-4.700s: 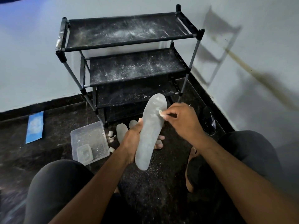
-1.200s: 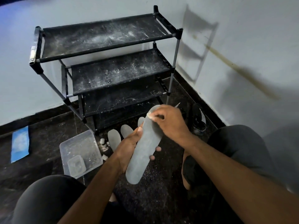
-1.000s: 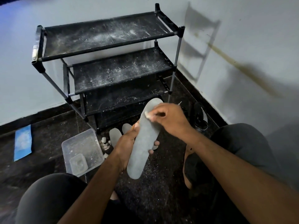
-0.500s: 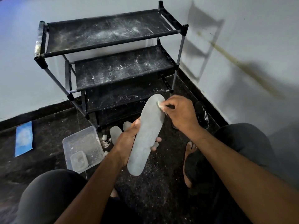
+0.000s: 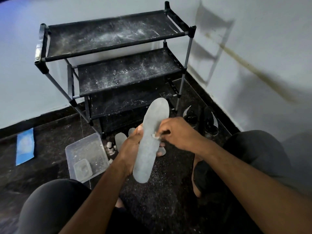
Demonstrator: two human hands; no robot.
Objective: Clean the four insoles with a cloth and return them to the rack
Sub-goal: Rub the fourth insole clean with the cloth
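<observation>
My left hand [image 5: 130,149] grips a long grey insole [image 5: 152,132] at its middle and holds it upright, toe end up, in front of the black shoe rack [image 5: 118,53]. My right hand [image 5: 177,132] pinches a small white cloth [image 5: 155,136] and presses it against the middle of the insole. Two more grey insoles [image 5: 120,139] lie on the dark floor behind my hands, partly hidden. The rack's shelves are dusted with white powder and hold nothing.
A clear plastic tub [image 5: 86,154] with a smaller container inside sits on the floor at left. A blue cloth [image 5: 25,146] lies further left. Black shoes [image 5: 209,120] stand by the right wall. My knees frame the lower view.
My right hand with the cloth has slid down from the insole's toe end to its middle. My left hand keeps the same hold.
</observation>
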